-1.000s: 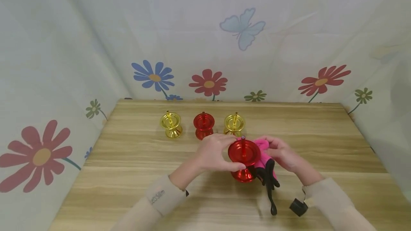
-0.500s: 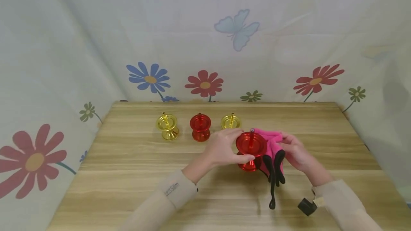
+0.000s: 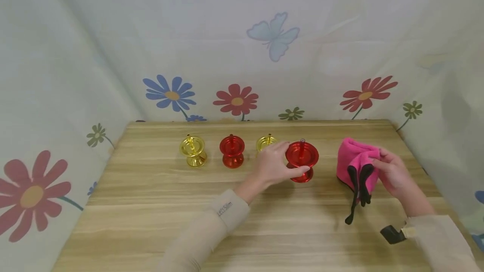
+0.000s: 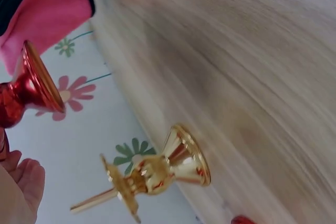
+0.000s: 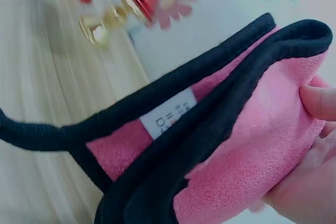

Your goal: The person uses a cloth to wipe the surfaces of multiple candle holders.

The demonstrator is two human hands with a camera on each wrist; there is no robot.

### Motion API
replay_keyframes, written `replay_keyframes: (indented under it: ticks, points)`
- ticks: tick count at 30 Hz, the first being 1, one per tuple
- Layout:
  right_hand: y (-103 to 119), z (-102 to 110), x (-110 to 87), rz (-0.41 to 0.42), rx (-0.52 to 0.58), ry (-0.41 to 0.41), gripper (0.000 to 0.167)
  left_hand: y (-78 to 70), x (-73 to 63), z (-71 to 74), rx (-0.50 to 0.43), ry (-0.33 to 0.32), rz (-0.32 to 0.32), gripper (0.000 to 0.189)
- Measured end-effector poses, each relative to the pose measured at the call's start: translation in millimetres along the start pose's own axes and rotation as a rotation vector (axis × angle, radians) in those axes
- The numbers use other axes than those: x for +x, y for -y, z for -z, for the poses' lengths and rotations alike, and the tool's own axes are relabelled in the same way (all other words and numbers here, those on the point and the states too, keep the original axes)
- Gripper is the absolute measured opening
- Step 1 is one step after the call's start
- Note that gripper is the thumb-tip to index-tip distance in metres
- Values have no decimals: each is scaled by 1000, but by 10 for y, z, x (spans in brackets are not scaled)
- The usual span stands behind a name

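Observation:
My left hand (image 3: 274,165) grips a shiny red candle holder (image 3: 302,154) from its left side, thumb in front. In the left wrist view the red holder's flared base (image 4: 39,85) shows raised off the table. To the right, my right hand (image 3: 395,173) pinches a folded pink cloth (image 3: 357,158) with black edging and a hanging black loop. A white label (image 5: 170,114) shows inside the fold in the right wrist view. Just behind my left hand stands a gold candle holder (image 3: 265,142), partly hidden by it.
Another red candle holder (image 3: 232,152) and a gold one (image 3: 193,150) stand upright in a row further left on the wooden table (image 3: 159,213). A white curtain (image 3: 204,45) with flowers and a butterfly hangs behind the table. A black device (image 3: 392,235) sits at my right wrist.
The cloth has come away from the red candle holder and moved right with my right hand. My left hand has carried the holder further back, toward the row.

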State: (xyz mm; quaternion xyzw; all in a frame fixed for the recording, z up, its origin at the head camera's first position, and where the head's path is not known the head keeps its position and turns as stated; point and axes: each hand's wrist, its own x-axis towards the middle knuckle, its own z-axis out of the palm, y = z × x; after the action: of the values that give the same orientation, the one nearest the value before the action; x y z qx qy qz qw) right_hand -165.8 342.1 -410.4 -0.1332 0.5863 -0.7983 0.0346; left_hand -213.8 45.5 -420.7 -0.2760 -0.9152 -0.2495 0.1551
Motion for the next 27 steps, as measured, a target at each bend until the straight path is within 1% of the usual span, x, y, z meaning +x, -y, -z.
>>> replay_keyframes:
  ticks: [2, 4, 6, 8, 10, 11, 12, 13, 15, 17, 19, 21, 23, 25, 27]
  points:
    - [54, 99, -7, 10, -77, -31, 36, -10, 40, -78, 0, -24, 12, 53]
    - [102, 183, -4, 7, -213, -88, 36, -20, 75, -158, 7, -34, 37, 54]
    - [146, 251, 5, -4, -454, -159, 32, -33, 104, -231, 12, -38, 66, 56]
    - [175, 303, 26, -21, -746, -229, 24, -48, 125, -297, 28, -42, 88, 59]
    - [177, 338, 64, -36, -1041, -284, 20, -64, 136, -356, 29, -52, 104, 62]
    - [160, 358, 92, -26, -1150, -297, 21, -72, 139, -384, 33, -58, 111, 63]
    - [139, 373, 120, -23, -1229, -302, 23, -79, 142, -414, 36, -64, 116, 63]
    - [103, 385, 152, -27, -1285, -302, 25, -81, 143, -446, 40, -72, 122, 64]
    - [11, 401, 215, -32, -1353, -294, 25, -80, 142, -513, 32, -81, 138, 63]
    - [-100, 417, 267, -35, -1370, -279, 28, -72, 137, -587, 25, -84, 153, 62]
    - [-219, 416, 311, -24, -1375, -285, 29, -62, 128, -658, 12, -82, 166, 62]
    - [-337, 410, 353, 22, -1388, -291, 29, -52, 122, -724, 9, -82, 177, 63]
    - [-447, 403, 393, 90, -1390, -295, 30, -44, 118, -781, 27, -89, 184, 65]
    - [-542, 394, 428, 140, -1386, -279, 34, -40, 122, -830, 59, -100, 194, 71]
    - [-617, 386, 450, 173, -1396, -264, 36, -32, 134, -879, 105, -116, 204, 75]
